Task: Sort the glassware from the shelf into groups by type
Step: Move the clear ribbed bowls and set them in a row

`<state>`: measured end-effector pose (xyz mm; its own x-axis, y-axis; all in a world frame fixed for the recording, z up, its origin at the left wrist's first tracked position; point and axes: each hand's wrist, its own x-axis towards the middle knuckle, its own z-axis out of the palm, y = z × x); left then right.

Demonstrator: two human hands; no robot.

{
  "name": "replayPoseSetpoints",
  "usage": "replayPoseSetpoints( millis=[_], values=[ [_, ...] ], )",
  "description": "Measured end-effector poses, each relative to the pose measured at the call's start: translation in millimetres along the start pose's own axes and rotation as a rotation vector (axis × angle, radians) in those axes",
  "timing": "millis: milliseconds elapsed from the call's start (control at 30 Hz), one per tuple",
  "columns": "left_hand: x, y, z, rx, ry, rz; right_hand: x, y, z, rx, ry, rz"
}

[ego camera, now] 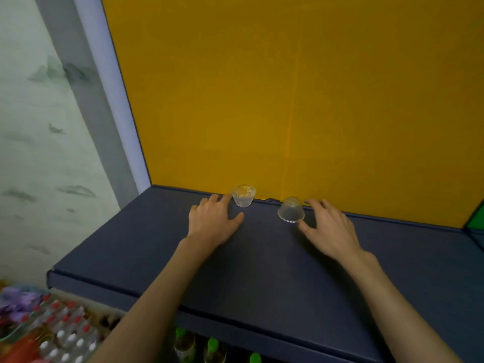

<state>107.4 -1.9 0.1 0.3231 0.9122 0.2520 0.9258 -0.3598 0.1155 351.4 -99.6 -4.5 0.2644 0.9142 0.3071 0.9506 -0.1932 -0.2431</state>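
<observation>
Head view: your two glasses sit at the back of a dark blue shelf (pixel 262 263), close against an orange wall panel (pixel 288 87). Nothing lies between your hands and the glasses. Below the shelf's front edge, green-capped bottles (pixel 213 344) stand, and red- and white-capped bottles (pixel 62 334) crowd the lower left.

Left hand (pixel 213 222) rests flat on the shelf, fingers (pixel 222 200) spread and open; your index tip touches or nearly touches the base of the ribbed glass (pixel 243 196), which stands upright, mouth up. Right hand (pixel 331 229) is open too, gripping nothing; the thumb lies just beside the rim of the smooth glass (pixel 290 210), the other fingers behind and to its right.

Ribbed glass: small, clear, flared, fine vertical ridges. Smooth glass: clear, dome-shaped, upside down, slightly tilted. Shelf surface looks matte.
</observation>
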Motion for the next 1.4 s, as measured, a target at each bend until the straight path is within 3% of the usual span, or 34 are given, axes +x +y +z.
replayPoseSetpoints(
  millis=[433, 800, 1067, 1400],
  values=[
    [71, -15, 36, -0.213, 0.021, 0.078, 18, -16, 28, -0.041, -0.038, 0.188],
    [81, -9, 42, -0.665, -0.059, -0.126, 33, -21, 39, 0.038, 0.002, 0.250],
    [69, -24, 32, -0.931, 0.025, -0.080, 47, -22, 46, 0.113, -0.011, 0.283],
    [60, -33, 24, -0.979, 0.035, -0.052, 47, -30, 54, 0.319, -0.012, 0.424]
  ],
)
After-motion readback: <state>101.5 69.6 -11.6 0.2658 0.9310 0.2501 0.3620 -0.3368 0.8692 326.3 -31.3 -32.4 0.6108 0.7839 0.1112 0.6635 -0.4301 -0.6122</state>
